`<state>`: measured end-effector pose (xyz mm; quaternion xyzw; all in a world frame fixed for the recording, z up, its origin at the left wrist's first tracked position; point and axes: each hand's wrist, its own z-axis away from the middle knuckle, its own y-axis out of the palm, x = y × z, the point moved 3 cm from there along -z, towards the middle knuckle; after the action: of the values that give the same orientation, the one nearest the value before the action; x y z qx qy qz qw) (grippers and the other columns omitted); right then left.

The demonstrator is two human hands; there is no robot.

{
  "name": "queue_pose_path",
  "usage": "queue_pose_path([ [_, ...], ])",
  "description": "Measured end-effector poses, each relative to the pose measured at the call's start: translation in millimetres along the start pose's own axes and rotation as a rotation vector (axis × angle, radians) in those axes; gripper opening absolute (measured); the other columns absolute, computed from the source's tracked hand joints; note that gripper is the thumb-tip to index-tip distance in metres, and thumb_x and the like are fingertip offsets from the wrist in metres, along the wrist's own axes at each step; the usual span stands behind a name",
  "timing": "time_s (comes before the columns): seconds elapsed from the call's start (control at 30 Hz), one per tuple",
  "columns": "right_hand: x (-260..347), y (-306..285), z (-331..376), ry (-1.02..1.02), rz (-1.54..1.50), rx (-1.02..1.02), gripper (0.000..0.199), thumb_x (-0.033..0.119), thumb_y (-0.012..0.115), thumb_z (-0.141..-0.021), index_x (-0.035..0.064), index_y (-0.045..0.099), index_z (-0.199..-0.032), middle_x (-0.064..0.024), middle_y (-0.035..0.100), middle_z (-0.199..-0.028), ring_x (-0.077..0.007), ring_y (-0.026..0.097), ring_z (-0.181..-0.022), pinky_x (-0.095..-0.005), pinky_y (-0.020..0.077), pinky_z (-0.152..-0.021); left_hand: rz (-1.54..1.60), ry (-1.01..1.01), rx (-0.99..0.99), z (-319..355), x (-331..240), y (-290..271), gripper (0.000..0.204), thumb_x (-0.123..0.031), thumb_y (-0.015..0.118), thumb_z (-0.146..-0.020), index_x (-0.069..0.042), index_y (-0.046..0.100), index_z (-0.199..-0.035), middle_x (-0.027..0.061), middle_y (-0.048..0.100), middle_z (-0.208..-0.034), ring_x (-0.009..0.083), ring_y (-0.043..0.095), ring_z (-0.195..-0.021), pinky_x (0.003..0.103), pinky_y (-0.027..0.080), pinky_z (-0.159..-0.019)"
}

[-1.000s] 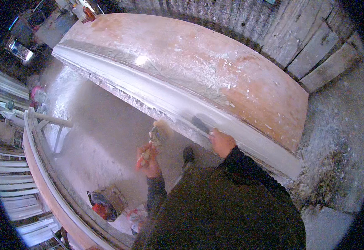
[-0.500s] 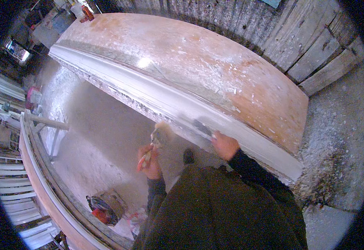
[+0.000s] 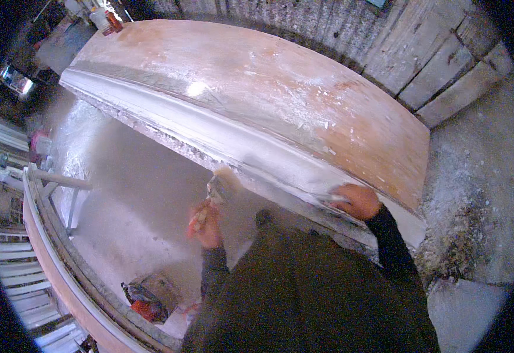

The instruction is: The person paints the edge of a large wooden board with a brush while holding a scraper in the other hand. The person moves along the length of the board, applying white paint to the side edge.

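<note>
Head view shows the right hand pressed on the white, plaster-coated edge of the long board, at about four o'clock from the picture's centre; its fingers are curled over a small flat scraper, of which only a pale sliver shows. A second ago that hand lay further toward nine o'clock along the same edge, so the stroke has run along the board toward its near end, and the coating behind it looks smooth. The left hand, at about six o'clock and clear of the board, is closed around the handle of a putty knife loaded with pale paste, blade tilted up toward twelve o'clock; it has barely shifted. A red bag lies on the dusty floor at seven o'clock.
</note>
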<state>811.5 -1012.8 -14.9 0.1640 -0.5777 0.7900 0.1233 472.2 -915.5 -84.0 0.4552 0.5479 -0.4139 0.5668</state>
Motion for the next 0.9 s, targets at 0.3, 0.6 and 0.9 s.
queue_pose_path([
  [0.3,-69.6,44.1,119.1,0.276,0.105,-0.113,0.035,0.044,0.054,-0.075,0.0111,0.057,-0.088,-0.0087,0.060,-0.079,-0.0282,0.058,-0.071,-0.0380,0.0459,-0.061,0.010,0.015,0.138,-2.0,-7.2,31.3,0.020,-0.011,0.062,-0.074,-0.002,0.054,-0.090,0.0042,0.056,-0.077,0.0122,0.053,-0.064,0.025,0.045,-0.060],
  [0.6,-33.1,49.4,60.5,0.236,0.195,-0.004,0.033,0.044,0.043,-0.080,0.0121,0.052,-0.085,-0.0107,0.058,-0.068,-0.0309,0.057,-0.062,-0.0436,0.0436,-0.051,-0.067,0.033,0.167,12.8,-4.8,29.6,0.017,-0.007,0.060,-0.074,-0.003,0.053,-0.090,0.0044,0.055,-0.079,0.0112,0.051,-0.065,0.025,0.044,-0.059],
  [0.9,-37.0,28.4,82.2,0.256,0.206,0.102,0.035,0.045,0.044,-0.079,0.0115,0.052,-0.084,-0.0109,0.059,-0.068,-0.0307,0.058,-0.062,-0.0437,0.0439,-0.051,-0.045,0.031,0.065,27.4,-7.5,18.5,0.019,-0.010,0.061,-0.075,-0.003,0.053,-0.090,0.0050,0.055,-0.081,0.0121,0.052,-0.066,0.025,0.045,-0.059],
])
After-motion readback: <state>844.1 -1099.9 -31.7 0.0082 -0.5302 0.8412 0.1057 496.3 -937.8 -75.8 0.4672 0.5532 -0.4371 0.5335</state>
